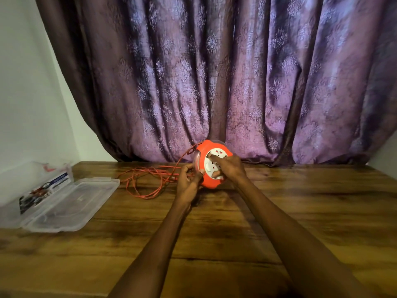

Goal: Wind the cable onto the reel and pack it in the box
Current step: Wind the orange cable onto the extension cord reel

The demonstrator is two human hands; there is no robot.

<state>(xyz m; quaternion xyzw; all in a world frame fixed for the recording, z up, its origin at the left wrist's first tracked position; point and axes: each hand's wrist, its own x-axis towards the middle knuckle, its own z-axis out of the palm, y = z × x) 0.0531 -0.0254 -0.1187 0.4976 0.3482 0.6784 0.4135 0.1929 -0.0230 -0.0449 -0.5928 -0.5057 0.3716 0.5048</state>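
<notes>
An orange cable reel (209, 152) with a white socket face is held tilted above the far middle of the wooden table (279, 211). My right hand (231, 168) grips the reel across its socket face. My left hand (189, 181) holds the reel's left edge, its fingers curled where the orange cable (146, 179) meets it. The loose cable lies in tangled loops on the table to the left of the reel. A clear plastic box (38, 190) stands open at the left, its lid (73, 203) lying flat beside it.
A purple patterned curtain (214, 72) hangs right behind the table's far edge. A white wall (25, 93) is at the left. The box has a printed label and some small items inside.
</notes>
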